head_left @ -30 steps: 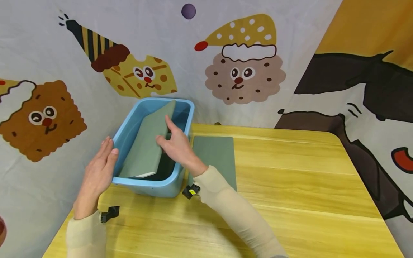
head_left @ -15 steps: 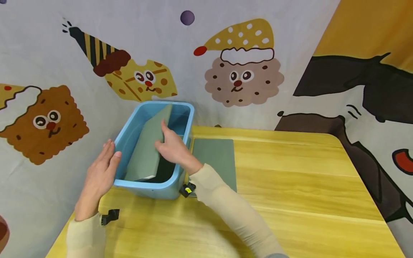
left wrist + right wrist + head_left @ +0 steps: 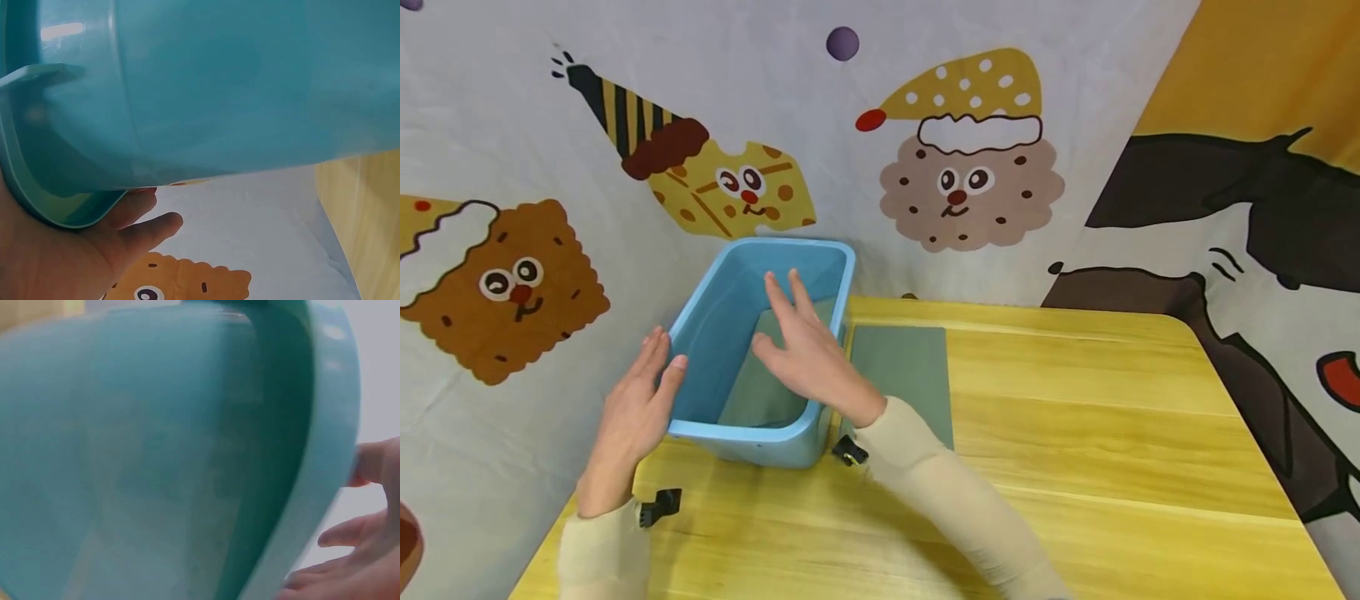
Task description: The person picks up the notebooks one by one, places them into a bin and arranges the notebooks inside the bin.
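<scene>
A blue plastic bin [image 3: 745,434] stands at the left of the table, against the wall cloth. Down on its floor lies a grey-green book [image 3: 756,387], partly hidden by my right hand. The right hand [image 3: 808,354] is over the bin with fingers spread and holds nothing. My left hand [image 3: 636,400] rests its straight fingers along the bin's left rim near the front corner. In the left wrist view, the bin's outer wall [image 3: 219,94] fills most of the picture and the left hand [image 3: 75,256] touches the rim.
A flat grey-green rectangle [image 3: 898,358], like the book's cover in colour, lies on the wooden table [image 3: 1097,417] just right of the bin. Behind hangs a cloth [image 3: 820,108] printed with cartoon biscuits and cheese.
The grey-green book, tilted up under my right hand before, has dropped flat onto the bin's floor. The right hand has let go and spread its fingers. My left hand stays at the rim.
</scene>
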`<state>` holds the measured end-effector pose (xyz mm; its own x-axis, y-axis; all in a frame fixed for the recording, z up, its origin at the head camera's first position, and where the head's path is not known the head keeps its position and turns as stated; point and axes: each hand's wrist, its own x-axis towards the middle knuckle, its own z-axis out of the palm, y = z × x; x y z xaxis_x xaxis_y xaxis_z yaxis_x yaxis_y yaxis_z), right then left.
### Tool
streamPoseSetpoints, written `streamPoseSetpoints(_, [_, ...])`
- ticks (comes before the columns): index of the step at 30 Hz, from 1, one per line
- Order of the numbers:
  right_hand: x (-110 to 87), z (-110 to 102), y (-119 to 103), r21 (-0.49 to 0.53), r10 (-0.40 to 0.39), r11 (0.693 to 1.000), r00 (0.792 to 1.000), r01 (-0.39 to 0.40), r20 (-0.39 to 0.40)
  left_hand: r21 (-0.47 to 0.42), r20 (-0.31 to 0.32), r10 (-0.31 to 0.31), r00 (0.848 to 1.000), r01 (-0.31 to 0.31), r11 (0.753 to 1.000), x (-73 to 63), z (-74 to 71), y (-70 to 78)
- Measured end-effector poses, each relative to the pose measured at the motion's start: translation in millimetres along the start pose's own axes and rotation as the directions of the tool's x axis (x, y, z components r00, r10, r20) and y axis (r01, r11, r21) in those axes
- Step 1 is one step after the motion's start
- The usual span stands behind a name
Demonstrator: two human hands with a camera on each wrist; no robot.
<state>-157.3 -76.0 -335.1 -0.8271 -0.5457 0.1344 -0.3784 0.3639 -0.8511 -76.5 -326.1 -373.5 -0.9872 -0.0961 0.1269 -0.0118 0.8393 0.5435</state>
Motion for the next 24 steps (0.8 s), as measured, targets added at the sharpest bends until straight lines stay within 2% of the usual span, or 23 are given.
streamPoseSetpoints(6, [-30.1,-21.5,31.6,-0.032,-0.062,0.998,0.980,0.057,-0.188,-0.024,-0.020,0.007,1.000,-0.007,1.000,-1.0,2.0,-0.2])
streamPoseSetpoints(10, [-50.0,-39.5,62.9,-0.032,-0.031,0.999,0.970,0.024,-0.241,-0.021,-0.023,0.013,1.000,-0.013,1.000,-1.0,2.8,-0.7])
streamPoseSetpoints(14, [-71.1,-59.4,96.0,-0.014,0.085,0.996,0.976,-0.090,-0.203,-0.018,-0.016,0.014,1.000,-0.014,1.000,-0.4,2.0,-0.4])
streamPoseSetpoints(18, [-88.7,-78.3,124.7,0.054,0.207,0.978,0.966,-0.201,-0.152,-0.020,-0.015,0.015,1.000,-0.015,1.000,0.8,0.5,0.8])
streamPoseSetpoints(21, [-100.6,-90.2,142.2,0.201,0.295,0.941,0.950,-0.271,-0.101,-0.020,-0.017,0.018,1.000,-0.019,1.000,0.4,-0.3,1.1])
streamPoseSetpoints(24, [-111.9,-98.8,157.0,0.352,0.366,0.877,0.930,-0.328,-0.046,-0.023,-0.021,0.021,1.000,-0.021,1.000,-0.3,-0.1,0.5])
